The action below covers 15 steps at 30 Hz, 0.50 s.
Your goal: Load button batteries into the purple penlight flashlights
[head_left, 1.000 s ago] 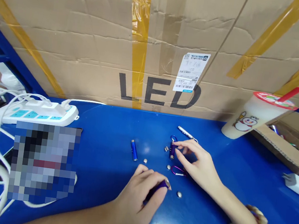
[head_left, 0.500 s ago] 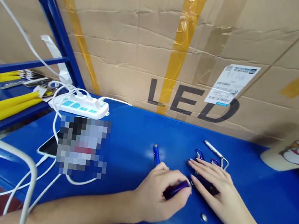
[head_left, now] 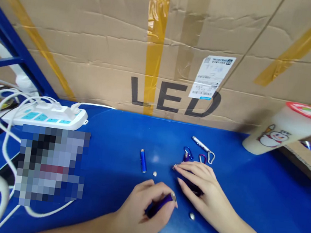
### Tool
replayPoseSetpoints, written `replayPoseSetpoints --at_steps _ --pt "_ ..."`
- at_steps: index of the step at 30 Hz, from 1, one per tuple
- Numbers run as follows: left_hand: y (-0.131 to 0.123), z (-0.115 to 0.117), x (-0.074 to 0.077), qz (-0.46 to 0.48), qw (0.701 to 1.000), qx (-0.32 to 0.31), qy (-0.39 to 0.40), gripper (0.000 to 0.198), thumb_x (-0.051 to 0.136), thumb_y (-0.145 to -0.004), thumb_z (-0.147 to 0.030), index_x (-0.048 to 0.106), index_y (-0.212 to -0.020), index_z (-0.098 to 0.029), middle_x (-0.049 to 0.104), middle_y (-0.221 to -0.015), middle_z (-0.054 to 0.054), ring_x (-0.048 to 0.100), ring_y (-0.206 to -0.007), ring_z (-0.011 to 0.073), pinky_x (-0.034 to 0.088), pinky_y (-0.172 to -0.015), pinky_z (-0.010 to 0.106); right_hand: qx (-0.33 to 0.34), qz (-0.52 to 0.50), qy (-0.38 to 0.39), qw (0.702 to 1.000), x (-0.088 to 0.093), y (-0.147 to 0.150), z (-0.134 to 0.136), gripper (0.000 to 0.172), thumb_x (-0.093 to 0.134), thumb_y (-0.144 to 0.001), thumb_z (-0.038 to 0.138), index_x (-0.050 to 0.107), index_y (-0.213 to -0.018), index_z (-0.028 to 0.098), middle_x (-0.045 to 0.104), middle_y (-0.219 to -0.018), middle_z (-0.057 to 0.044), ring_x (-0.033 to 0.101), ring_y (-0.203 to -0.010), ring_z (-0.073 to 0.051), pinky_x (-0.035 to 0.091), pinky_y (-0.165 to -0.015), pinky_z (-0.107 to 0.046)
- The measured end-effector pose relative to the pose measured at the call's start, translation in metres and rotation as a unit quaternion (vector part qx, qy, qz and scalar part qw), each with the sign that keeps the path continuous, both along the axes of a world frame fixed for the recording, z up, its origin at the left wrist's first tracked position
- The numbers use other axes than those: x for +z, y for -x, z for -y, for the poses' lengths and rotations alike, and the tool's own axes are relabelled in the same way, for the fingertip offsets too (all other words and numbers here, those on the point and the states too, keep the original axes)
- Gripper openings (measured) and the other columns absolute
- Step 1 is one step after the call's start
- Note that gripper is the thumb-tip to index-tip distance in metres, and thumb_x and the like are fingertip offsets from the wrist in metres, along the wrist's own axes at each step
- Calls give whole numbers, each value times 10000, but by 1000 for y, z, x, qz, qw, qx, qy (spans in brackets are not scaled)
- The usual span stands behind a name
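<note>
My left hand [head_left: 142, 218] is closed around a small purple-blue flashlight tube [head_left: 162, 205], its silver end showing past the thumb and index finger. To its right, my right hand [head_left: 209, 188] lies palm down with fingers stretched out, over dark items that are mostly hidden. A blue carabiner clip [head_left: 188, 151] and a purple clip [head_left: 202, 158] peek out beyond those fingers. A silver mini flashlight [head_left: 200, 143] with its own clip lies farther back. Left of the hands rest a blue tube [head_left: 143, 161] and a round silver button cell [head_left: 155, 173]. Another button cell [head_left: 192, 216] sits below my right hand.
A large taped cardboard box [head_left: 109, 49] walls off the back of the blue table [head_left: 118, 134]. On the left are a white power strip [head_left: 46, 115], tangled white cables and a pixelated object [head_left: 51, 164]. A drink cup [head_left: 282, 129] with a red straw stands at right.
The view has swung right, so the scene sits farther left. My left hand has drawn back from the right hand, uncovering the blue tube and a button cell. The right hand stays over the items.
</note>
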<state>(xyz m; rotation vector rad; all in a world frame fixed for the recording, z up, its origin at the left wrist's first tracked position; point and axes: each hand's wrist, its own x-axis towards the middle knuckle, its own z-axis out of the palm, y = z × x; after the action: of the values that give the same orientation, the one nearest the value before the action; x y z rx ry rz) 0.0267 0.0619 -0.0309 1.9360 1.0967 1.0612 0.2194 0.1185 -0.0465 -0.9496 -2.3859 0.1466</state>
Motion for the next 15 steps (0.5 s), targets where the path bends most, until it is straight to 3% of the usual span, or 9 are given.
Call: replayPoseSetpoints --at_steps 7,15 --pt "0 0 -6 -9 1000 -15 22 181 412 -865 -211 566 -783 -165 526 -610 -22 424 -546 73 342 -574 191 3 -133 3 991 8 3 7 205 604 -801 126 648 -979 218 669 -927 -18 582 -879 -158 460 -783 -340" --pt "-1 -8 -1 -72 997 -2 21 225 413 -881 -248 601 -802 -152 507 -549 -27 444 -529 84 363 -571 197 12 -221 50 974 20 8 12 207 640 -751 79 683 -899 218 675 -842 -5 604 -795 -126 512 -710 -274"
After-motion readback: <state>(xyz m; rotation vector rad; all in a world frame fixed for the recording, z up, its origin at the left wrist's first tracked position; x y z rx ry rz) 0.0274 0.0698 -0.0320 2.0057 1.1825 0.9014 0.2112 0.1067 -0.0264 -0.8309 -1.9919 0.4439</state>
